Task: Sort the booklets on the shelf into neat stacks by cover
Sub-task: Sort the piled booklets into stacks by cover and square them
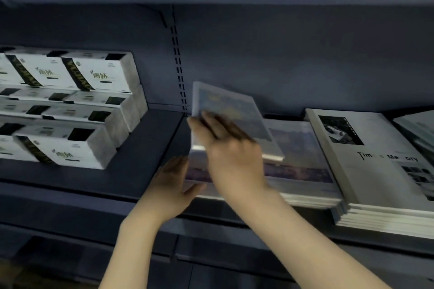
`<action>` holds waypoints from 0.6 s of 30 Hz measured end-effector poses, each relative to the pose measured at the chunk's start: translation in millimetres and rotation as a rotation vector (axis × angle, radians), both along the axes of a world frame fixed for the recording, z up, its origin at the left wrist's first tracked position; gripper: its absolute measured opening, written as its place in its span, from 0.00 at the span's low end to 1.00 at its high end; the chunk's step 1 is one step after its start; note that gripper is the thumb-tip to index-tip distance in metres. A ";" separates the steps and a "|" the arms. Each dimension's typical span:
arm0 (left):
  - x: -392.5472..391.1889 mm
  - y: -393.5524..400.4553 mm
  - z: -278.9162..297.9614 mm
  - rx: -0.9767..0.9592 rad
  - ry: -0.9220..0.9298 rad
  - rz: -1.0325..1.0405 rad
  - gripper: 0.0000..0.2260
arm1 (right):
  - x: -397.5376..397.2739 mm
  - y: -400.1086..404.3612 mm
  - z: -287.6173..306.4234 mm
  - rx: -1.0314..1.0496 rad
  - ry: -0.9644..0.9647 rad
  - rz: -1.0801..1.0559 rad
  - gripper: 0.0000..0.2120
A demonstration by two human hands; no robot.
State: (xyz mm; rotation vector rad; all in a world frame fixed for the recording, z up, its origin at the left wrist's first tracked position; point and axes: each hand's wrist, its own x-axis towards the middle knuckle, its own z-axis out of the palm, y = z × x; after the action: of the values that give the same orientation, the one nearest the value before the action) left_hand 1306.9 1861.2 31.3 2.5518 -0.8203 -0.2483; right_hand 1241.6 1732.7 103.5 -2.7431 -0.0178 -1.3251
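Blue-covered booklets are gripped by the right hand, the stack beneath is steadied by the flat left hand, white boxes lying left.

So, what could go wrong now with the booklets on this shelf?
The right hand holds a blue-cover booklet tilted over the landscape-cover stack; it may land askew. That stack's front edge overhangs the shelf, with only the left hand at its corner, so a push could slide booklets off.
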 end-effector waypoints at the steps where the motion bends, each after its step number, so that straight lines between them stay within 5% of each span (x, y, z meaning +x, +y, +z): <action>1: 2.0 6.8 0.2 0.016 -0.011 0.047 0.26 | 5.6 7.9 -5.9 -0.009 0.022 0.003 0.21; 9: 4.5 38.1 0.1 0.062 -0.140 0.263 0.11 | 22.1 39.6 -55.4 -0.117 0.645 -0.142 0.21; 13: 3.9 44.9 2.4 0.010 -0.094 0.315 0.12 | 21.1 41.9 -50.1 -0.068 0.820 -0.169 0.35; 18: 4.1 50.6 7.5 -0.051 -0.113 0.345 0.14 | 18.1 25.4 -60.4 -0.119 0.891 -0.027 0.32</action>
State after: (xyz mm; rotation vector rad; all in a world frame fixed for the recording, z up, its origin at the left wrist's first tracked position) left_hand 1311.0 1911.8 38.8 2.6221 -0.4057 0.0249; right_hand 1259.8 1758.2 43.1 -3.1657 0.0064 -0.0129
